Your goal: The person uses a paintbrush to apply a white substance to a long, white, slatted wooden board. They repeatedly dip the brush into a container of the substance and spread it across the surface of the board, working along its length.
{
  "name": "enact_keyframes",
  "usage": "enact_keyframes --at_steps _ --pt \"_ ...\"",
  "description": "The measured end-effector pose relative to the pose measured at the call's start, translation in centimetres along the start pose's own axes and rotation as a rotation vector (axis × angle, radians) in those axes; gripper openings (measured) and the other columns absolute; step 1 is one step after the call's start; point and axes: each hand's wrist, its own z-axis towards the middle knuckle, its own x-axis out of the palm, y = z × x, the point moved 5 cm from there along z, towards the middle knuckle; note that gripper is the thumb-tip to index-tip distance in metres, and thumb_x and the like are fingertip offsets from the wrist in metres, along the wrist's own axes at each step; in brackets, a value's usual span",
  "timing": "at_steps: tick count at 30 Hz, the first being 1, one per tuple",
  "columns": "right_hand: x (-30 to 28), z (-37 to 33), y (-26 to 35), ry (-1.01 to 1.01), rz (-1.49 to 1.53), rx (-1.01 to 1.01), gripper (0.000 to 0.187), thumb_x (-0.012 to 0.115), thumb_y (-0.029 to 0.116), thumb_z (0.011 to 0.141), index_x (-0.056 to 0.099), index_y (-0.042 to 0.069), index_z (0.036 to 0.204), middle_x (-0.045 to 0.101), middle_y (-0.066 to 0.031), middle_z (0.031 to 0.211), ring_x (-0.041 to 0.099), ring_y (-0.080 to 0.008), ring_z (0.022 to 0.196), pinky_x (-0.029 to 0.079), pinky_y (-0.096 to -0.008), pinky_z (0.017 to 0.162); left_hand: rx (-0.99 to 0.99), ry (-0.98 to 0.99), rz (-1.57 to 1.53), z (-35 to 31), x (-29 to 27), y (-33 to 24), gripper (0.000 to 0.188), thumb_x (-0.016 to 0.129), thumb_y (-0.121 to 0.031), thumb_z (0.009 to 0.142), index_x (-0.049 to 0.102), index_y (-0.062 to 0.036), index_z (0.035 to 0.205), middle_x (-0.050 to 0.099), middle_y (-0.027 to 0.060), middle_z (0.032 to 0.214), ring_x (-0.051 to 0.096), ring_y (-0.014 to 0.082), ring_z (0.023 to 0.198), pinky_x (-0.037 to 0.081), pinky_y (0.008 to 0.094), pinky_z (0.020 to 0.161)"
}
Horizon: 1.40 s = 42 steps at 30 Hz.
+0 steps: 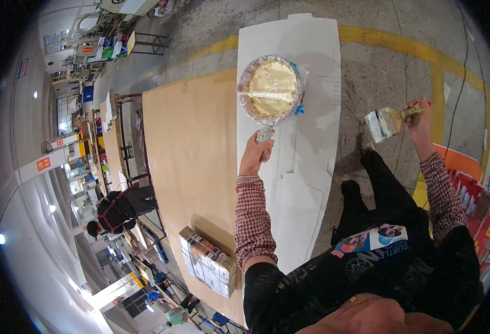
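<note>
My left hand [255,154] is closed round the handle of a round pan [245,83] lined with clear plastic. Pale yellow paste [275,83] fills the pan, and a strip runs across its top. The pan is over a large white printed sheet [289,42]; whether it touches the sheet I cannot tell. Off to the right, beyond the sheet's edge, my right hand [420,123] grips a wide flat brush [387,125] by its handle. Whitish paste coats the brush's bristles, which point left over the floor. Blue bits show on the pan's right rim.
Left of the sheet lies a broad brown board [189,145], with a taped carton [208,261] near its lower end. Red and orange packages [473,206] stand at the right. Yellow lines [389,42] mark the concrete floor. A person in dark clothes [119,211] is at the far left.
</note>
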Motion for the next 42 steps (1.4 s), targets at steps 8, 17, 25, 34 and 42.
enact_keyframes --at_steps 8,17,25,34,42 --pt "2.1 -0.5 0.3 0.140 -0.041 0.009 0.038 0.045 0.046 0.101 0.057 0.012 0.091 0.062 -0.0019 0.086 0.060 -0.0112 0.079 0.045 -0.0244 0.058 0.110 -0.224 0.138 0.2 -1.4 0.8 0.033 0.060 -0.019 0.091 0.058 -0.0004 0.118 0.062 0.0030 0.080 0.052 0.0065 0.058 0.040 0.0212 0.049" --pt "2.9 0.9 0.3 0.343 -0.066 0.104 0.028 0.059 0.037 0.097 0.060 0.010 0.091 0.063 -0.0036 0.089 0.060 -0.0103 0.078 0.049 -0.0223 0.062 0.555 -0.577 0.812 -4.5 17.7 7.0 0.072 0.078 -0.035 0.078 0.048 -0.0030 0.135 0.051 0.0230 0.133 0.048 0.0352 0.124 0.038 0.0479 0.103" --pt "3.5 2.2 1.5 0.440 -0.068 0.109 0.023 0.058 0.031 0.098 0.059 0.011 0.088 0.061 -0.0018 0.092 0.055 -0.0090 0.077 0.046 -0.0242 0.062 0.164 -0.704 1.246 3.5 20.0 6.9 0.109 0.074 -0.056 0.075 0.019 0.0009 0.150 0.019 0.0256 0.154 0.022 0.0454 0.139 0.022 0.0592 0.110" --pt "4.3 0.3 2.4 0.491 -0.196 0.119 0.040 0.043 0.041 0.103 0.063 0.008 0.094 0.061 -0.0040 0.098 0.056 -0.0117 0.078 0.049 -0.0272 0.066 0.173 -0.526 1.428 4.2 18.7 5.9 0.087 0.072 -0.039 0.083 0.028 0.0046 0.144 0.032 0.0314 0.145 0.042 0.0460 0.126 0.052 0.0467 0.091" --pt "6.6 -0.2 2.4 0.627 -0.349 -0.021 0.022 0.055 0.023 0.099 0.061 0.004 0.089 0.057 -0.0057 0.098 0.057 -0.0113 0.076 0.049 -0.0284 0.067 -0.080 -0.497 1.541 4.7 20.7 5.2 0.093 0.075 -0.032 0.079 0.023 0.0075 0.146 0.029 0.0360 0.145 0.037 0.0503 0.130 0.052 0.0421 0.095"
